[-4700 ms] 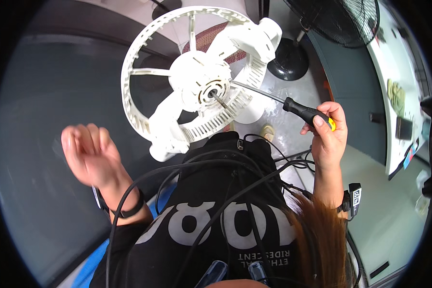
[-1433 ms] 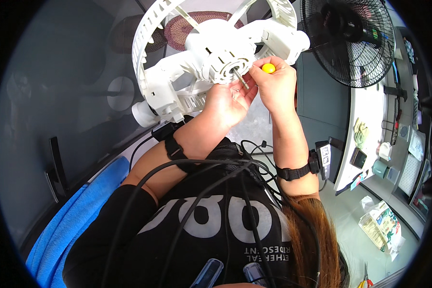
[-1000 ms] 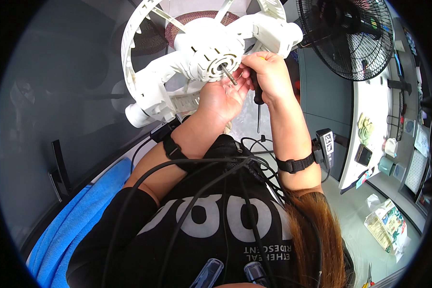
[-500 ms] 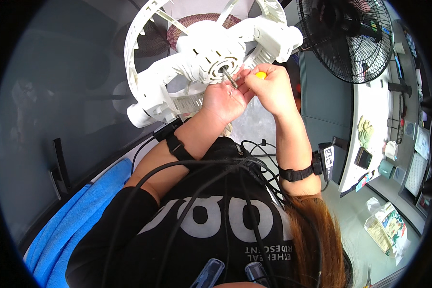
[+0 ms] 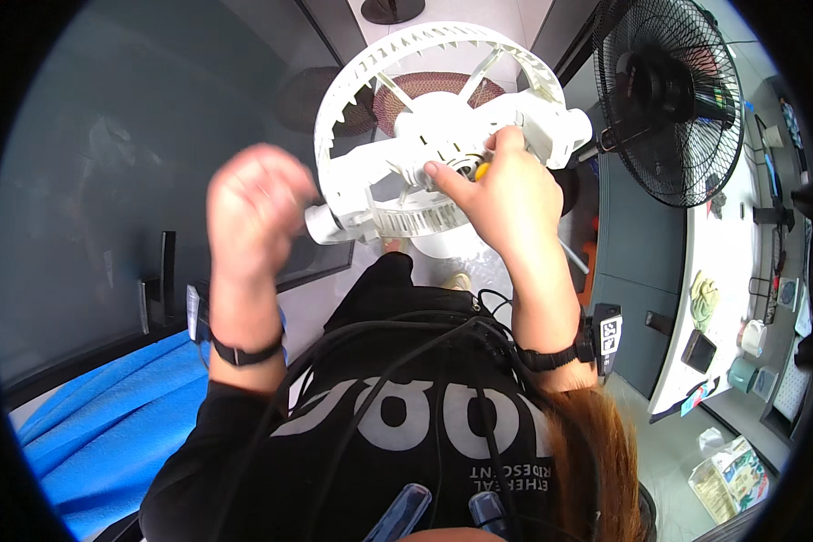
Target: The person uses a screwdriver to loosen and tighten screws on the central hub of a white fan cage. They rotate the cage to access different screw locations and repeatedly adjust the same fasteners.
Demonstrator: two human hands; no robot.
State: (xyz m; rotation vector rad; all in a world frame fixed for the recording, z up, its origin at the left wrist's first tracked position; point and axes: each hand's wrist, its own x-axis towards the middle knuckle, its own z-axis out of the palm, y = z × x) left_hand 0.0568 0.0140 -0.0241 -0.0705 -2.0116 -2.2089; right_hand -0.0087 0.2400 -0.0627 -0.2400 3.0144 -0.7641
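Observation:
A white fan housing (image 5: 366,185) with an open ring frame and a round motor hub stands in front of me. My right hand (image 5: 522,203) is at the hub, thumb and fingertips against or just over its centre, which they partly cover. A yellow-ended tool (image 5: 482,172) is tucked inside that hand, mostly hidden. Beyond the wrist a thin grey rod (image 5: 574,257) sticks out, perhaps the same tool's shaft. My left hand (image 5: 257,212) is raised left of the housing, apart from it. Motion smears its fingers, which look curled.
A black caged fan (image 5: 664,90) stands at the far right beside a white counter (image 5: 686,361) bearing a phone (image 5: 698,350) and a green cloth (image 5: 705,298). A blue towel (image 5: 144,434) lies lower left, near a dark glossy panel (image 5: 108,199). Cables cross my front.
My left hand has left the hub and swung out to the left. My right hand has moved onto the hub's centre, keeping the yellow-ended tool. The view has shifted, showing the housing farther right.

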